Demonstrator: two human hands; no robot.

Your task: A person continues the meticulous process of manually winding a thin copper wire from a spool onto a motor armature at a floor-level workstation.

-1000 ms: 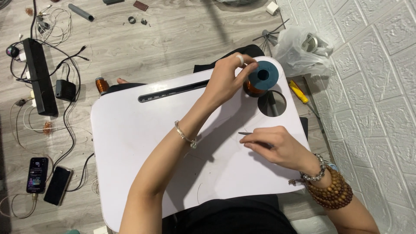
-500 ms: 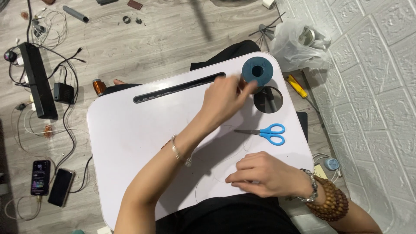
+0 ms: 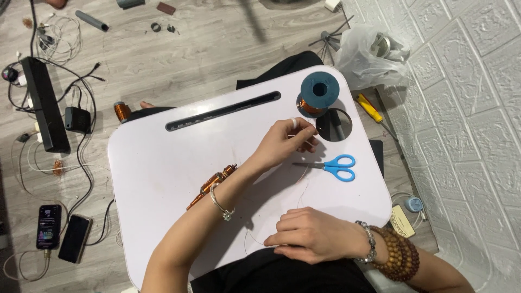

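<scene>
My left hand reaches across the white rectangular lap tray, fingers pinched closed on a hair-thin strand of copper wire just short of the blue plastic spool wound with copper wire, which stands upright at the tray's far right corner beside the round cup hole. My right hand lies near the tray's near edge, fingers curled down, seemingly pressing the strand's other end to the surface; I cannot tell how firmly it grips. The strand hangs slack between my hands and curves close past the blue-handled scissors, which lie just beside my left fingers. If I pull sharply, I judge the wire could kink or snap, being so fine, or the light spool could tip and roll into the hole or off the edge. The slack could also catch on the scissor blades. The narrow copper-wound rod lies partly under my left forearm, so a sweep of that arm could push it off the tray.
</scene>
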